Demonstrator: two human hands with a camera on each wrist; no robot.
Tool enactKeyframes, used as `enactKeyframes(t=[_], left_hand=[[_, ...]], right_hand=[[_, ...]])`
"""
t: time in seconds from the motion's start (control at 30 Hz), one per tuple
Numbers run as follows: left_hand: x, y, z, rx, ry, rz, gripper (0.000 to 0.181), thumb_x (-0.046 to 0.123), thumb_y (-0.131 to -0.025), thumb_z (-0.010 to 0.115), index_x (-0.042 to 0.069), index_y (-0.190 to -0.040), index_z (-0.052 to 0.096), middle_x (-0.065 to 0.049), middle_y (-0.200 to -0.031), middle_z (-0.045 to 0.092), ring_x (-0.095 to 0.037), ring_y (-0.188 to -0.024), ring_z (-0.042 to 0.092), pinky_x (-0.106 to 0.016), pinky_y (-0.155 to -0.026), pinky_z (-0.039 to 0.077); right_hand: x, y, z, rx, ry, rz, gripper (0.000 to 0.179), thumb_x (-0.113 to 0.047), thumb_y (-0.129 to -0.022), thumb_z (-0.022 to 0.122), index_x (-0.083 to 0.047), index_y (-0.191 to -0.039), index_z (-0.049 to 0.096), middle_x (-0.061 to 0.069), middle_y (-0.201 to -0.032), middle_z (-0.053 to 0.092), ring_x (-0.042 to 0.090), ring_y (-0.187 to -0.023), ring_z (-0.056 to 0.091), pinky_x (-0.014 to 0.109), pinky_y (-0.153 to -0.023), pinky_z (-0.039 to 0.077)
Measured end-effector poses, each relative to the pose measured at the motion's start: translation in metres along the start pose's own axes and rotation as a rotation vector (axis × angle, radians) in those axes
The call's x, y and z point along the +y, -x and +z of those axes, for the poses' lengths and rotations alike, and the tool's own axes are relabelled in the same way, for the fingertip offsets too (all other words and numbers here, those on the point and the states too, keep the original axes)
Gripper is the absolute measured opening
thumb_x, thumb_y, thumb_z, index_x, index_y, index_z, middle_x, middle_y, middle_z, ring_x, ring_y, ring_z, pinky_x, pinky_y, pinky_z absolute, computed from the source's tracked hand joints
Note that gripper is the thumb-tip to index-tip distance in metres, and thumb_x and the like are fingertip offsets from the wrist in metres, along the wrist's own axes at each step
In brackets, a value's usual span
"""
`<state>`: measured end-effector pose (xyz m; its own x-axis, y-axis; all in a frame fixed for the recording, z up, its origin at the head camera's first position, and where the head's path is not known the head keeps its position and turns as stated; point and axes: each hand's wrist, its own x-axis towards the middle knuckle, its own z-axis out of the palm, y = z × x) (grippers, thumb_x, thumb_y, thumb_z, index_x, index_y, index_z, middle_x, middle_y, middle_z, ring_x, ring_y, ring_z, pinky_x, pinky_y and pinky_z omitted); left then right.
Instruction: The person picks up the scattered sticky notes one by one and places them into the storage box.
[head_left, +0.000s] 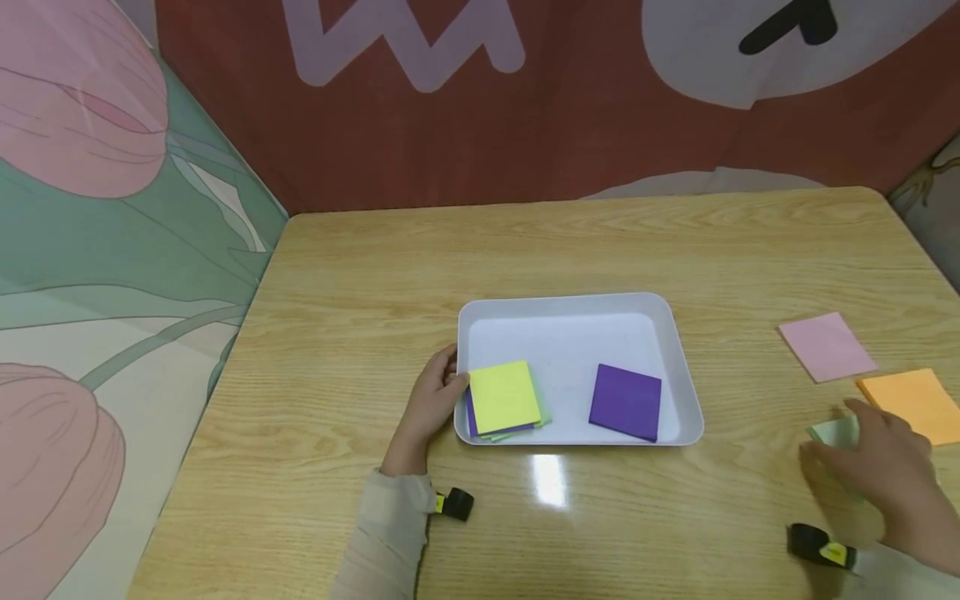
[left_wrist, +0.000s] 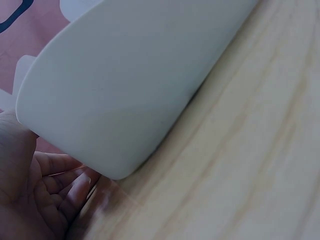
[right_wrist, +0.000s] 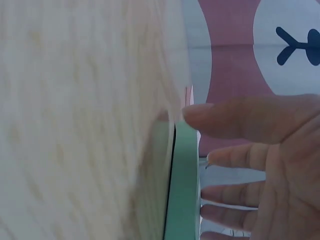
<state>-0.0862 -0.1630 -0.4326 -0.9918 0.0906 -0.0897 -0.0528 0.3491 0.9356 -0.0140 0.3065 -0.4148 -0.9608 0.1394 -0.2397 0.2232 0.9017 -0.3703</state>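
Note:
A white tray [head_left: 558, 333] lies on the table. My left hand [head_left: 435, 396] grips its left side, thumb over the rim and fingers along the outer wall; in the left wrist view the tray's wall [left_wrist: 115, 90] rises beside the curled fingers [left_wrist: 75, 192]. Inside the tray, a yellow sticky note pad [head_left: 504, 397] tops a stack with purple and green edges, and a purple sticky note pad [head_left: 626, 402] lies at the right. On the right, my right hand [head_left: 885, 458] reaches over a green sticky note pad [right_wrist: 184, 185], thumb tip at its edge and fingers extended above it.
Beyond the right hand lie a pink sticky note pad [head_left: 828, 347] and an orange one [head_left: 915, 404], the latter close to the fingers. The wooden table [head_left: 360, 275] meets a red patterned backdrop [head_left: 450, 142] at its far edge.

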Motion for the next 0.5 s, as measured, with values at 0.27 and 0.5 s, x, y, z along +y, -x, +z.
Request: enactKeyframes(t=[0.27, 0.5], left_hand=[[-0.001, -0.001, 0.000, 0.002, 0.001, -0.011, 0.046, 0.007, -0.082, 0.048, 0.001, -0.127, 0.038, -0.012, -0.110, 0.047, -0.020, -0.092, 0.049, -0.031, -0.078, 0.042], [0.000, -0.001, -0.001, 0.005, 0.001, -0.004, 0.046, 0.007, -0.082, 0.048, 0.000, -0.127, 0.038, -0.013, -0.110, 0.048, -0.021, -0.093, 0.049, -0.032, -0.080, 0.041]], right_hand=[[0.007, 0.001, -0.004, -0.036, 0.001, 0.168, 0.089, -0.038, -0.075, 0.061, 0.019, -0.124, 0.014, 0.044, -0.107, 0.021, 0.056, -0.095, 0.019, 0.060, -0.071, 0.024], [0.013, -0.001, -0.001, -0.063, 0.005, 0.260, 0.100, -0.048, -0.072, 0.061, 0.016, -0.127, 0.008, 0.043, -0.106, 0.020, 0.054, -0.092, 0.024, 0.058, -0.067, 0.029]])
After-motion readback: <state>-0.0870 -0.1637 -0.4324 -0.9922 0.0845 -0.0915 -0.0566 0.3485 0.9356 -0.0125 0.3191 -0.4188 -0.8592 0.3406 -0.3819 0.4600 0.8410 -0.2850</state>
